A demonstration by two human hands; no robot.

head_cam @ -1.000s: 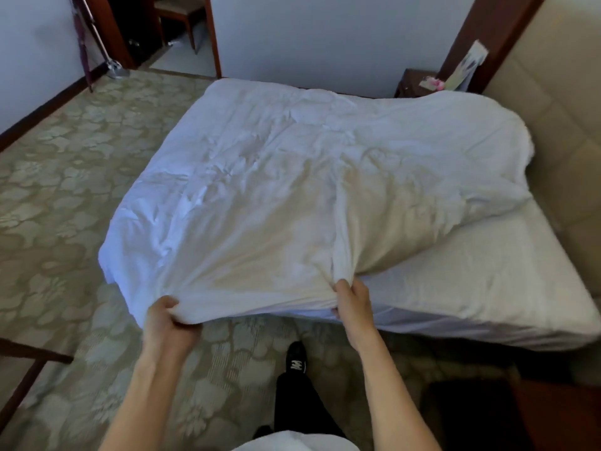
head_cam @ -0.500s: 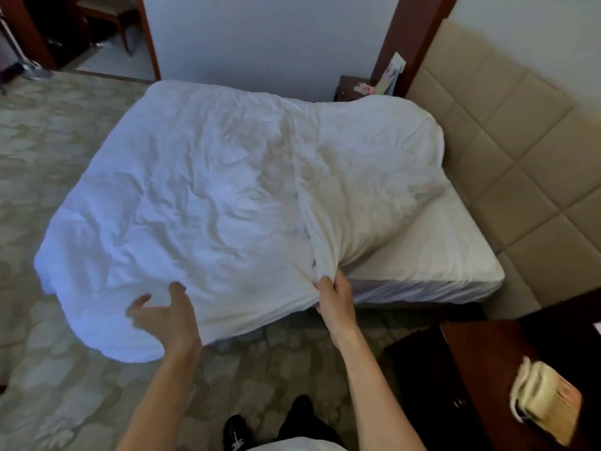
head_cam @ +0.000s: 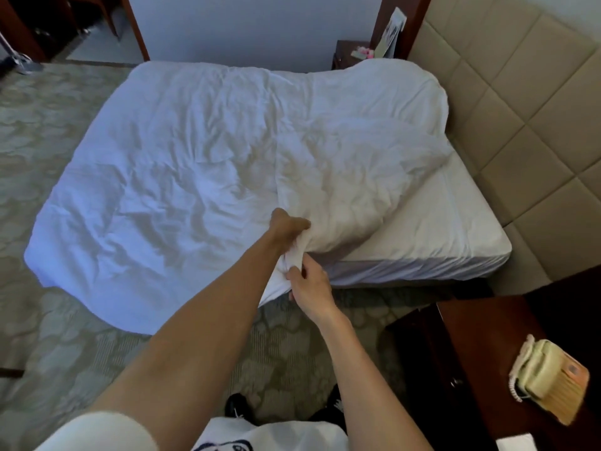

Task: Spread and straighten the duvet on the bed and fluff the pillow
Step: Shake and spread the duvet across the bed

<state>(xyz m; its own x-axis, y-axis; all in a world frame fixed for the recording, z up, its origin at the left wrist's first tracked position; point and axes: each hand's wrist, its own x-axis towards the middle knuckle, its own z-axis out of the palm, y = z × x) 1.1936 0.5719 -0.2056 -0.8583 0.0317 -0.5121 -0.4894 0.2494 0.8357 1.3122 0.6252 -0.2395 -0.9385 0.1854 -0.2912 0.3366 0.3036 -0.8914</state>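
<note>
A crumpled white duvet [head_cam: 182, 177] covers most of the bed and hangs over its near and left sides. Near the headboard its upper part is folded back on itself, leaving the mattress sheet [head_cam: 445, 229] bare at the right. My left hand [head_cam: 287, 227] reaches across and grips the folded flap on the near side. My right hand [head_cam: 310, 284] holds the same bunched edge just below it, at the bed's side. No pillow shows anywhere.
A padded beige headboard [head_cam: 520, 131] lines the wall at right. A dark wooden nightstand [head_cam: 481, 359] with a cream telephone [head_cam: 543, 369] stands close by my right arm. Another nightstand [head_cam: 349, 53] sits beyond the bed. Patterned carpet [head_cam: 42, 131] runs along the left.
My left hand crossed from the duvet's lower edge to the fold beside my right hand and closed on it. My view came closer to the bed and turned toward the headboard.
</note>
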